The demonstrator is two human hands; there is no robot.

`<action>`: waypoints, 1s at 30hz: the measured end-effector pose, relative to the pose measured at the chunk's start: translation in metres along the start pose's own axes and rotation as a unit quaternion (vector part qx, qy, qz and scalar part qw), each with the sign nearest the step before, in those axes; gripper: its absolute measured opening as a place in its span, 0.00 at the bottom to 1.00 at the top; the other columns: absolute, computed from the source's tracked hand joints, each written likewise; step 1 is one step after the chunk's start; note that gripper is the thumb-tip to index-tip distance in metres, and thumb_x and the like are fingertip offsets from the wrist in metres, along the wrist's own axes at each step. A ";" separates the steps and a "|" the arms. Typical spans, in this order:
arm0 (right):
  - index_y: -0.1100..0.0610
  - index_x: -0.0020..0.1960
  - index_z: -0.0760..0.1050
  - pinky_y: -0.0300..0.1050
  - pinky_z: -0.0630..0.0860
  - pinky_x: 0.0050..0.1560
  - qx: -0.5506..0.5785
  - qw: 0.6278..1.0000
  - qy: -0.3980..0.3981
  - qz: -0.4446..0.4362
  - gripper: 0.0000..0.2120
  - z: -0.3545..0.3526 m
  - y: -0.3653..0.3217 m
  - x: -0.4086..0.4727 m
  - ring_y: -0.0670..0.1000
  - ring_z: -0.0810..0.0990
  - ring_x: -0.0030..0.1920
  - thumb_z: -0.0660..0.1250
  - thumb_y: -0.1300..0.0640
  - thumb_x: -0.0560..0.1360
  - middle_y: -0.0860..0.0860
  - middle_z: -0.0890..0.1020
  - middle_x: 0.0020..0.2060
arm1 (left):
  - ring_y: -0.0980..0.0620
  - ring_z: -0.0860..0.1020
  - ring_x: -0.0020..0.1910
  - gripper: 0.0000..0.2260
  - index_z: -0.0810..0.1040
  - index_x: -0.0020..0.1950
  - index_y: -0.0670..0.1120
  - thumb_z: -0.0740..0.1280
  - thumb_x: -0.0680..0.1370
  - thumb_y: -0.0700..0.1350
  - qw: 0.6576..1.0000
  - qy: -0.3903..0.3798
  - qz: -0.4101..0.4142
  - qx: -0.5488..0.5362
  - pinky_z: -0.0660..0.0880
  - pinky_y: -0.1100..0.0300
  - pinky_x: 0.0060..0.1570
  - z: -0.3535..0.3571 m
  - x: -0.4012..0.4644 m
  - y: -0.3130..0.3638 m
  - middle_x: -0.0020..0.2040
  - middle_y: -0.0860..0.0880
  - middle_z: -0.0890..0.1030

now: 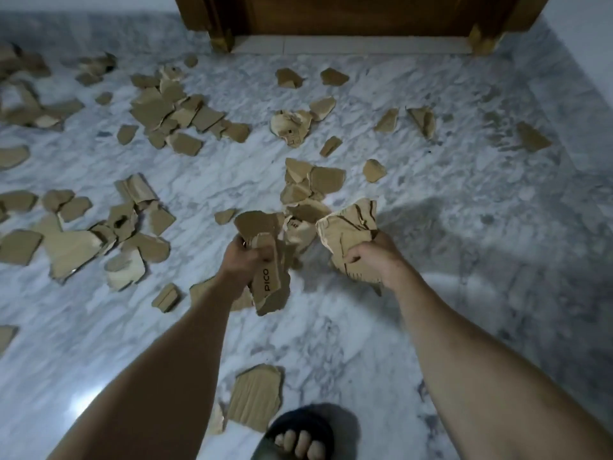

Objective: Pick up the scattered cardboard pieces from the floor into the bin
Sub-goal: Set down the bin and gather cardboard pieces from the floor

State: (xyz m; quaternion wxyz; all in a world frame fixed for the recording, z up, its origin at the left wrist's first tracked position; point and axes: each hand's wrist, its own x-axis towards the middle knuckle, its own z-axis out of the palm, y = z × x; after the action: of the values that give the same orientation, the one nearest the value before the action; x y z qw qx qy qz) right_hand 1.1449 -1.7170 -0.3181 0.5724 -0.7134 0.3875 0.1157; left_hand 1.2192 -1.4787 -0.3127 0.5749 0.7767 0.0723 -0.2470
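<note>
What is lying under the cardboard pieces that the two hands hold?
Below the left hand and right hand, more cardboard pieces lie on the marble floor. The held bundles cover the floor directly beneath them. No bin is visible.

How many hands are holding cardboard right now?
2. The left hand grips a bunch of pieces including the one printed PICO. The right hand grips a crumpled piece beside it. No bin shows in the picture.
</note>
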 end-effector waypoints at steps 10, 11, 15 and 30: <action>0.59 0.63 0.70 0.48 0.79 0.55 -0.273 0.938 -0.212 0.028 0.31 0.115 0.050 -0.113 0.53 0.79 0.52 0.79 0.64 0.63 0.55 0.80 0.56 | 0.47 0.81 0.37 0.02 0.77 0.47 0.38 0.66 0.75 0.36 0.965 -0.085 -0.153 0.194 0.79 0.55 0.41 -0.127 -0.108 -0.099 0.45 0.38 0.79; 0.58 0.67 0.68 0.51 0.79 0.57 -0.301 0.927 -0.223 0.020 0.37 0.131 0.056 -0.118 0.56 0.78 0.58 0.80 0.63 0.62 0.56 0.78 0.62 | 0.50 0.80 0.35 0.01 0.75 0.46 0.39 0.66 0.76 0.35 0.963 -0.089 -0.153 0.206 0.78 0.57 0.40 -0.139 -0.114 -0.107 0.45 0.38 0.78; 0.53 0.77 0.58 0.53 0.77 0.60 -0.376 0.895 -0.239 -0.028 0.48 0.183 0.081 -0.141 0.60 0.73 0.67 0.80 0.65 0.63 0.56 0.72 0.71 | 0.43 0.78 0.53 0.32 0.71 0.61 0.40 0.68 0.60 0.50 0.949 -0.052 -0.097 0.297 0.76 0.50 0.51 -0.181 -0.112 -0.128 0.57 0.42 0.79; 0.55 0.81 0.54 0.55 0.73 0.67 -0.466 0.877 -0.083 -0.081 0.54 0.218 0.104 -0.173 0.60 0.61 0.76 0.80 0.65 0.62 0.52 0.61 0.77 | 0.45 0.76 0.45 0.18 0.69 0.58 0.43 0.67 0.76 0.53 0.932 0.026 -0.021 0.362 0.70 0.56 0.42 -0.164 -0.128 -0.167 0.51 0.44 0.79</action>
State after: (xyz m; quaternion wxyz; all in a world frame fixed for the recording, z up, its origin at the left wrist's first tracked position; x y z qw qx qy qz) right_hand 1.0183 -1.4509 -0.3576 0.2111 -0.9143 0.1810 0.2946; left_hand 1.0916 -1.2501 -0.3608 0.2477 0.9365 0.0092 -0.2480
